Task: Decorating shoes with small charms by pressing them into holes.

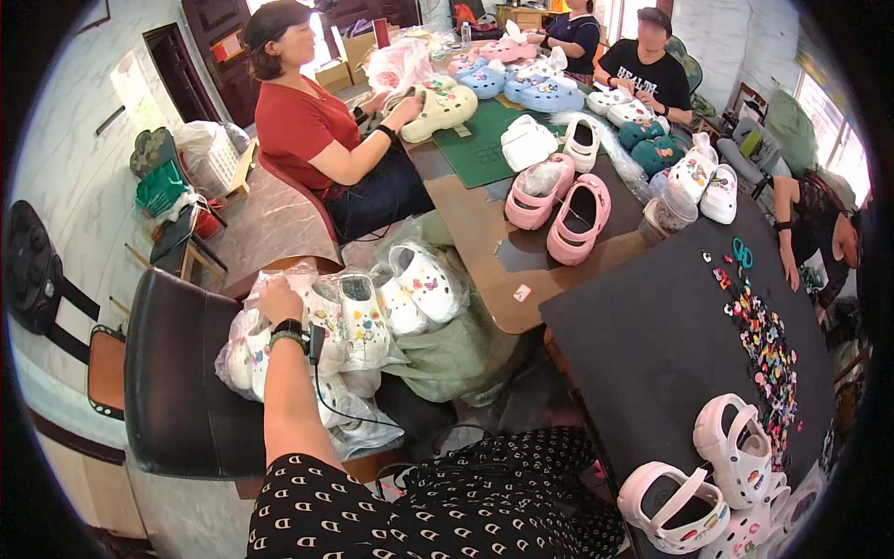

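The fingertips of the left grip [280,302] are hidden, leaving its exact hold on the bagged white clogs [365,326] unclear. Charms [765,359] scattered over the black counter [643,345] are too small to tell apart. The lower edge cuts off the patterned sleeve [312,512]; the upper edge crops a co-worker's head [580,6].

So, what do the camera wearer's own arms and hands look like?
The left hand is gloveless. Its wrist wears a black band, a green bracelet and a small black box with a thin dark cable. The black sleeve has little pale shapes. The right hand is out of view.
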{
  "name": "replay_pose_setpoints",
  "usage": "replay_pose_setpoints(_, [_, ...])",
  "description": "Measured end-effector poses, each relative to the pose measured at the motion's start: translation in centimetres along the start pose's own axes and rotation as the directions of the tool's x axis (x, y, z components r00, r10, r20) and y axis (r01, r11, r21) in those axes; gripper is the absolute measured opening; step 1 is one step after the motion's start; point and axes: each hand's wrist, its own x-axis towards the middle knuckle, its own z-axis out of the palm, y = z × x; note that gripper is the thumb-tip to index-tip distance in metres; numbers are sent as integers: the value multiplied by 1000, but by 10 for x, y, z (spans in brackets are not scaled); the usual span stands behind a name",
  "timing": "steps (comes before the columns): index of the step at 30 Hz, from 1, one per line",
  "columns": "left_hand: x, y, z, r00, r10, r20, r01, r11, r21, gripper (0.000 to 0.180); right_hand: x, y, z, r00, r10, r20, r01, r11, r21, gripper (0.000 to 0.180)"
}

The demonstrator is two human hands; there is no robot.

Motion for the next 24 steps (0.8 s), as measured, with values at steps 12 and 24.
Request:
replay_pose_setpoints(12, [-36,46,-175,766,-12,-643,-594,371,-714,12,-98,15,-66,978,64,-199,-41,992,120,59])
replay_pose_setpoints(24, [-212,229,-293,249,361,-899,-325,-843,-428,18,-92,-166,-125,993,52,-103,39,693,720,140])
